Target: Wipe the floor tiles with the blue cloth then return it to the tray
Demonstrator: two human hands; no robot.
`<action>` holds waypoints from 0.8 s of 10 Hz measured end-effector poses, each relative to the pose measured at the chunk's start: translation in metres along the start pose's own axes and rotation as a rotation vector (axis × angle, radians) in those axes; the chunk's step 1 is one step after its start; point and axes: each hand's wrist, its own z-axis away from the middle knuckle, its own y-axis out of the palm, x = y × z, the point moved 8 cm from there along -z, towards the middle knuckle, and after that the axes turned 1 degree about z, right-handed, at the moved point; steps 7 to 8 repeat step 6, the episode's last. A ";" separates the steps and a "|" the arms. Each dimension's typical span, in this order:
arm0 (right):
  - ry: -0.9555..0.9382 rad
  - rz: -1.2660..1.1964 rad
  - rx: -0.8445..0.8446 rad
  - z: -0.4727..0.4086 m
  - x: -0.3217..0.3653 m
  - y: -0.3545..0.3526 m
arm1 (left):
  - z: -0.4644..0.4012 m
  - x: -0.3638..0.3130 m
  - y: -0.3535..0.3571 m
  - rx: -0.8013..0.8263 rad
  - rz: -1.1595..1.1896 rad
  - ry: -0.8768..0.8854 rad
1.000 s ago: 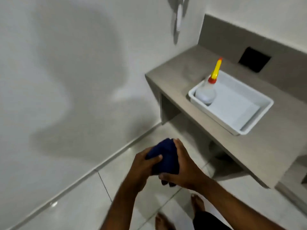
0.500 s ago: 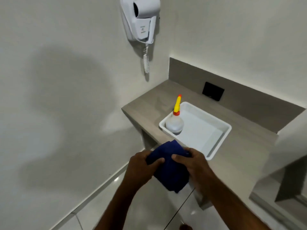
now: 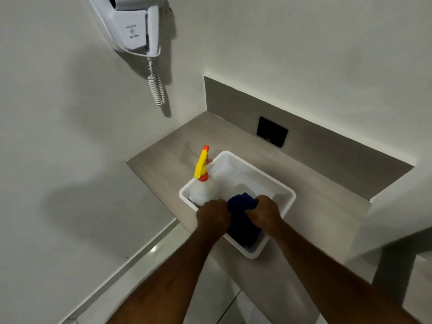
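Note:
The dark blue cloth [image 3: 243,220] is bunched up inside the near end of the white tray [image 3: 286,190], which stands on a grey counter. My left hand [image 3: 211,217] grips the cloth's left side and my right hand [image 3: 265,211] grips its right side, both over the tray. A white spray bottle [image 3: 205,190] with a yellow and orange nozzle stands in the tray's left corner, just beyond my left hand.
The grey counter [image 3: 327,206] runs along the wall with a black socket plate [image 3: 272,134] on its backsplash. A white wall-mounted hair dryer [image 3: 133,26] with a coiled cord hangs at upper left. Pale glossy floor tiles [image 3: 112,298] lie below the counter.
My view has risen from the floor to the counter. Both hands carried the blue cloth forward from in front of the counter into the white tray.

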 end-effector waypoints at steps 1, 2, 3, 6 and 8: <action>-0.073 0.174 0.062 -0.008 0.001 0.013 | -0.003 0.000 0.012 0.079 -0.103 0.036; -0.147 0.411 0.045 -0.003 0.013 0.007 | 0.013 -0.001 -0.017 -0.041 -0.164 0.114; -0.272 0.474 -0.119 0.006 0.061 -0.029 | 0.039 -0.003 -0.086 -0.251 -0.392 0.325; -0.932 0.190 -0.649 0.141 0.394 -0.200 | 0.124 0.026 -0.435 -1.109 -0.582 0.301; -0.932 0.190 -0.649 0.141 0.394 -0.200 | 0.124 0.026 -0.435 -1.109 -0.582 0.301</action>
